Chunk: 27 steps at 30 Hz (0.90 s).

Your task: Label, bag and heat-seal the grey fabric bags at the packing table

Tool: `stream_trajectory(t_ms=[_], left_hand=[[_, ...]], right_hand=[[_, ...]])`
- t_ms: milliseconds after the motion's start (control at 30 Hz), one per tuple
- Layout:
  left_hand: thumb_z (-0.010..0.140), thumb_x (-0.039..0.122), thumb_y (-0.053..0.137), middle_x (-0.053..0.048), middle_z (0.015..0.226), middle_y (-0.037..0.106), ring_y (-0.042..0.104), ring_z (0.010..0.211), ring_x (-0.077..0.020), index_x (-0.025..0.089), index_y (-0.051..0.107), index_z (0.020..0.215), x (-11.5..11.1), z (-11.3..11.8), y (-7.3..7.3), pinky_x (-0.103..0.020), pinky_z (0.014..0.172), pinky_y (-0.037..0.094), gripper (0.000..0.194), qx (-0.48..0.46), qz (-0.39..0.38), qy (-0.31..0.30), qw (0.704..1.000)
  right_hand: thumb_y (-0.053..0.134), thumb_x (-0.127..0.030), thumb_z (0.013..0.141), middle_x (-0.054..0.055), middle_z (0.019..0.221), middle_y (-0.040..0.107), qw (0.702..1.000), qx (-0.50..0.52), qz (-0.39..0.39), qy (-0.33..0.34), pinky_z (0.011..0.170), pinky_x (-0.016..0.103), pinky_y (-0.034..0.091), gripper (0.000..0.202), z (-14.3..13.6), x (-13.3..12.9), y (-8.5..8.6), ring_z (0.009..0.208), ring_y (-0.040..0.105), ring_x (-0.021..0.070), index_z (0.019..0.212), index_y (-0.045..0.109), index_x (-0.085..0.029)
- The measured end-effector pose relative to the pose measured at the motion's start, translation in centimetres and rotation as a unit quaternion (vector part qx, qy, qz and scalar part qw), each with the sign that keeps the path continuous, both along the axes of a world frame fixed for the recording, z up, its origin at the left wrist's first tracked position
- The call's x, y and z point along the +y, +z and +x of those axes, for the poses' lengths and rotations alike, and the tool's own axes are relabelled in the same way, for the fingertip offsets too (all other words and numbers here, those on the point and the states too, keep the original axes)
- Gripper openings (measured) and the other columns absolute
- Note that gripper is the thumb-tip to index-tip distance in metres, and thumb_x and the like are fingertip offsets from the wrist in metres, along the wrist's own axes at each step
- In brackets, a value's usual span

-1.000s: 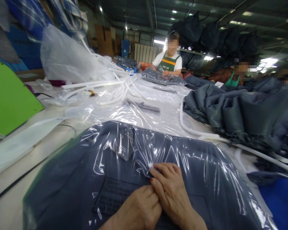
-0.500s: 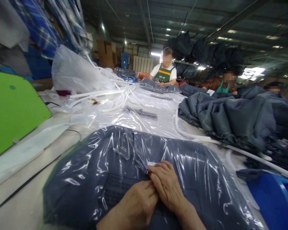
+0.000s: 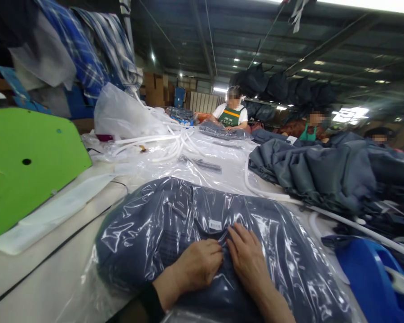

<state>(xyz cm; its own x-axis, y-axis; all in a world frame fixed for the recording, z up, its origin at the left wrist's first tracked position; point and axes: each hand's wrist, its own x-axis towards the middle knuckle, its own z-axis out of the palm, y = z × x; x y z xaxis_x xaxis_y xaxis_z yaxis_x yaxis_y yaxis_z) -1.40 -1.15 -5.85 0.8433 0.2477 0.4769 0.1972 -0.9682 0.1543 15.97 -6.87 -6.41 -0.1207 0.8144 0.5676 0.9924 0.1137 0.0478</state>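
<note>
A folded dark grey-blue garment (image 3: 134, 229) lies on the table in a clear plastic bag (image 3: 279, 229). A small white barcode label (image 3: 215, 224) is on the front of the package, just beyond my hands. My left hand (image 3: 198, 262) rests on the bag with its fingers curled and pressed together; what they grip, if anything, is hidden. My right hand (image 3: 247, 251) lies on the plastic to the right of it, fingers stretched out, the tips close to the label. A dark tag (image 3: 180, 204) shows through the film further back.
On the left stands a green machine panel (image 3: 33, 166), with a black cable (image 3: 60, 249) across the table. A pile of dark fabric (image 3: 316, 166) and a blue plastic container (image 3: 370, 273) are at the right. White tubing (image 3: 357, 226) crosses there. A co-worker (image 3: 231, 114) stands at the far end.
My hands have come apart a little, and the white label under my right fingers is now uncovered, lying on the bag. The right fingers have straightened. The whole view has shifted slightly.
</note>
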Motion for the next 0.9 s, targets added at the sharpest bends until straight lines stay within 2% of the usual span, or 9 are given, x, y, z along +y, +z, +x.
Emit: stream_trajectory(t_ms=[133, 267, 367, 467, 600, 667, 767, 900], left_hand=[[0.092, 0.016, 0.044, -0.008, 0.091, 0.067, 0.062, 0.092, -0.0177, 0.014, 0.063, 0.088, 0.0, -0.6, 0.6, -0.031, 0.088, 0.051, 0.019, 0.027, -0.031, -0.008, 0.999], [0.092, 0.011, 0.042, -0.013, 0.106, 0.065, 0.060, 0.105, -0.0220, 0.011, 0.060, 0.103, -1.6, -1.9, 0.7, -0.039, 0.095, 0.048, 0.021, 0.052, -0.050, -0.004, 0.997], [0.092, 0.013, 0.042, -0.018, 0.123, 0.060, 0.054, 0.118, -0.0276, 0.008, 0.054, 0.118, -3.4, -3.6, 0.8, -0.045, 0.100, 0.045, 0.028, 0.058, -0.005, 0.008, 0.998], [0.092, 0.019, 0.048, -0.017, 0.133, 0.054, 0.049, 0.126, -0.0301, 0.009, 0.049, 0.127, -4.9, -5.8, 0.6, -0.047, 0.103, 0.042, 0.036, 0.073, 0.047, 0.023, 0.996], [0.087, 0.022, 0.058, -0.017, 0.141, 0.048, 0.044, 0.130, -0.0348, 0.013, 0.041, 0.136, -5.6, -7.7, -0.4, -0.058, 0.106, 0.035, 0.053, 0.103, 0.061, 0.053, 0.991], [0.087, 0.022, 0.059, -0.015, 0.141, 0.048, 0.044, 0.129, -0.0355, 0.016, 0.041, 0.137, -5.7, -8.0, -0.9, -0.062, 0.105, 0.032, 0.054, 0.099, 0.058, 0.073, 0.991], [0.090, 0.025, 0.055, -0.013, 0.141, 0.049, 0.043, 0.131, -0.0339, 0.018, 0.043, 0.136, -6.0, -7.5, -1.5, -0.061, 0.105, 0.033, 0.048, 0.090, 0.039, 0.099, 0.990], [0.093, 0.029, 0.048, -0.012, 0.140, 0.050, 0.040, 0.133, -0.0310, 0.017, 0.042, 0.136, -7.1, -7.1, -1.6, -0.058, 0.107, 0.032, 0.045, 0.065, 0.043, 0.120, 0.990]], right_hand=[[0.030, -0.032, 0.100, 0.015, 0.122, 0.062, 1.000, 0.004, -0.006, -0.011, 0.092, 0.047, 0.047, 0.039, 0.0, -4.6, 0.4, 0.112, 0.059, 0.0259, 0.120, 0.059, -0.014], [0.035, -0.028, 0.100, 0.013, 0.125, 0.059, 0.999, 0.001, -0.024, 0.048, 0.098, 0.043, 0.042, 0.034, -0.2, -8.0, 0.1, 0.116, 0.055, 0.0230, 0.122, 0.057, -0.016], [0.041, -0.025, 0.098, 0.012, 0.131, 0.055, 0.995, -0.021, -0.017, 0.092, 0.104, 0.045, 0.037, 0.032, -0.5, -9.5, -0.6, 0.124, 0.049, 0.0240, 0.126, 0.056, -0.019], [0.046, -0.028, 0.096, 0.012, 0.139, 0.049, 0.991, -0.043, -0.046, 0.115, 0.106, 0.049, 0.034, 0.038, -0.6, -10.5, -0.9, 0.132, 0.039, 0.0267, 0.133, 0.050, -0.021], [0.049, -0.038, 0.093, 0.013, 0.143, 0.045, 0.988, -0.062, -0.060, 0.126, 0.106, 0.052, 0.032, 0.048, -1.0, -11.4, -0.8, 0.136, 0.033, 0.0291, 0.138, 0.045, -0.020], [0.051, -0.042, 0.092, 0.014, 0.142, 0.046, 0.987, -0.074, -0.047, 0.134, 0.107, 0.052, 0.028, 0.051, -1.6, -11.3, -1.0, 0.135, 0.034, 0.0313, 0.137, 0.047, -0.018], [0.051, -0.037, 0.091, 0.016, 0.133, 0.054, 0.984, -0.088, 0.008, 0.154, 0.109, 0.051, 0.021, 0.044, -2.6, -10.3, -1.5, 0.126, 0.045, 0.0328, 0.129, 0.055, -0.016], [0.051, -0.027, 0.089, 0.016, 0.113, 0.066, 0.978, -0.101, 0.079, 0.163, 0.109, 0.048, 0.020, 0.034, -2.9, -8.3, -2.7, 0.104, 0.060, 0.0300, 0.119, 0.062, -0.014]])
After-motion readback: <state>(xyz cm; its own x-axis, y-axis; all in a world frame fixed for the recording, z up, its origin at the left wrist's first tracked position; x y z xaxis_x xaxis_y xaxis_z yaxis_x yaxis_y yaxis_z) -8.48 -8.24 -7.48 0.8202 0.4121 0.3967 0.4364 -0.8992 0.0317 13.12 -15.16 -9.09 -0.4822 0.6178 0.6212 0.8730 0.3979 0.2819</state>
